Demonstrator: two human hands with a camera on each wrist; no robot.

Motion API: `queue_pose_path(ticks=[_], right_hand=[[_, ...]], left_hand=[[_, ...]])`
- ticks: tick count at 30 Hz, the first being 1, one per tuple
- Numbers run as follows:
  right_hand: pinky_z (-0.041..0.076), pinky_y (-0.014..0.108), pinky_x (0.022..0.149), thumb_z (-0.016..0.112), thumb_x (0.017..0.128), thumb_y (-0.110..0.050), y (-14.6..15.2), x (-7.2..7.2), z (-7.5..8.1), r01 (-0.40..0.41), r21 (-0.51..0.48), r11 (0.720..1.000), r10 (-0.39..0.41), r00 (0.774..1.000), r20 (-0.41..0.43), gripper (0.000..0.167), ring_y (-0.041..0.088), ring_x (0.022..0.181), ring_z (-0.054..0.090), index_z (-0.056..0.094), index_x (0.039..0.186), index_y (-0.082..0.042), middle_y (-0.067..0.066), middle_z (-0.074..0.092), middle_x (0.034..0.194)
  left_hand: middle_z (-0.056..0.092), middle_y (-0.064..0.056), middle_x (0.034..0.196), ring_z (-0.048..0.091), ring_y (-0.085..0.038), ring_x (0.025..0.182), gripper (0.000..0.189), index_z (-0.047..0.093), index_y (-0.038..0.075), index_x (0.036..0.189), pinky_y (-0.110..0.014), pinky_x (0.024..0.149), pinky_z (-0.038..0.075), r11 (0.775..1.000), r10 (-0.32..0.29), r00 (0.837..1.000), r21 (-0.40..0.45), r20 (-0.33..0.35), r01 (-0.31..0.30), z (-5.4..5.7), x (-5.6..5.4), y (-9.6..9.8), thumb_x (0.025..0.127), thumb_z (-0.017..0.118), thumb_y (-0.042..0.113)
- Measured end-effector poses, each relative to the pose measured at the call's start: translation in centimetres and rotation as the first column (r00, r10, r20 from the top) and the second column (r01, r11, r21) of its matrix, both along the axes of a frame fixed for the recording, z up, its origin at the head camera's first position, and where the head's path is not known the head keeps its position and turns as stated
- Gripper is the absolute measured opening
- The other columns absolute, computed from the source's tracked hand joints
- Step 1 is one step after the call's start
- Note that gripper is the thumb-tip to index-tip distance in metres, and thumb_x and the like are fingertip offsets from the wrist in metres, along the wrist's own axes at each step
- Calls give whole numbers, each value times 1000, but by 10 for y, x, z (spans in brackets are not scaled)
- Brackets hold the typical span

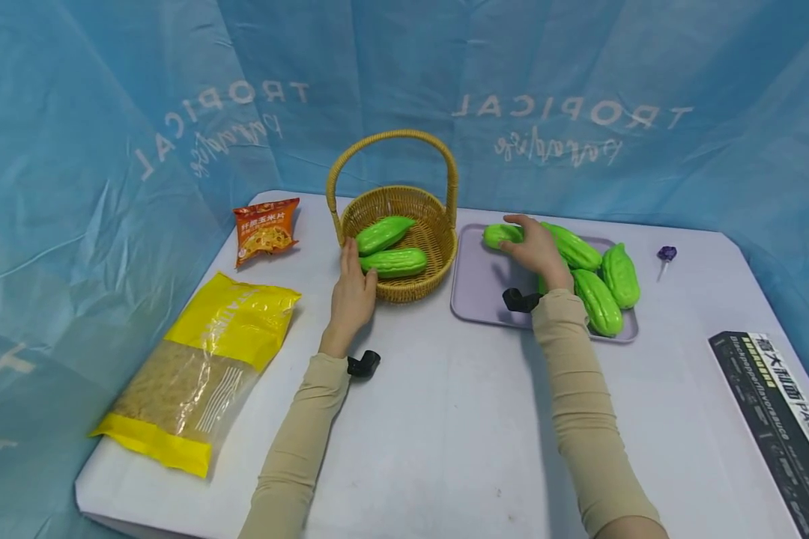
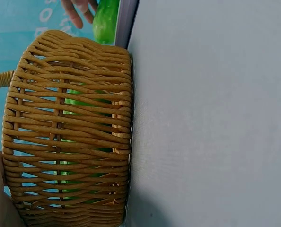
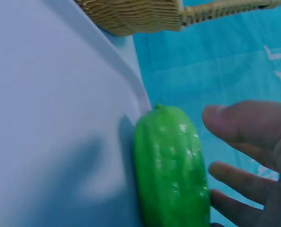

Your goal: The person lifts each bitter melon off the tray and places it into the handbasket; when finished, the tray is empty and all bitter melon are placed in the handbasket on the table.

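Two green plastic bitter melons [image 1: 395, 263] lie in a woven wicker basket [image 1: 410, 292] with a tall arched handle. My left hand [image 1: 353, 296] rests against the basket's left rim, its fingers stretched forward. In the left wrist view the basket's wall [image 2: 69, 137] fills the left side, green showing through the weave. At the left part of a lilac tray [image 1: 482, 288], my right hand [image 1: 538, 251] hovers over a bitter melon [image 1: 499, 236], thumb and fingers spread. The right wrist view shows the fingertips beside this bitter melon [image 3: 171, 165], holding nothing.
Several more bitter melons [image 1: 596, 299] lie on the tray's right side, partly behind the right arm. A lollipop [image 1: 666, 258] and a black pasta box [image 1: 775, 419] are at the right. An orange snack bag [image 1: 266, 230] and a large yellow bag [image 1: 202, 367] lie at the left.
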State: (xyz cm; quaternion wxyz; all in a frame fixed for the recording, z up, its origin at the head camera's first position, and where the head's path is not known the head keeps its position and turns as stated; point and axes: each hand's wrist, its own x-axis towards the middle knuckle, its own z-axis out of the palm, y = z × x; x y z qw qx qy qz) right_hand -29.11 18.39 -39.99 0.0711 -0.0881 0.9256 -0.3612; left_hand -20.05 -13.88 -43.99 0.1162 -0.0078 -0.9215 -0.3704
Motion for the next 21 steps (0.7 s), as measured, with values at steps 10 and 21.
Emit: queue_pose_path(ticks=[10, 21], right_hand=[[15, 57, 118, 67, 88, -12, -13, -9, -10, 16, 163, 986, -1, 996, -94, 56, 46, 136, 34, 49, 140, -4, 23, 44, 146], [19, 59, 113, 67, 86, -13, -32, -7, -15, -5, 261, 965, 26, 997, -77, 58, 47, 132, 36, 50, 141, -11, 22, 48, 143]], left_hand=[[11, -18, 162, 42, -21, 57, 62, 12, -1, 155, -31, 53, 36, 1000, 0, 1000, -6, -15, 0, -1, 0, 2, 102, 39, 18], [11, -18, 162, 42, -20, 57, 63, 10, 0, 155, -31, 52, 35, 1000, -4, 1000, 1, -14, 4, -1, 0, 0, 102, 38, 18]])
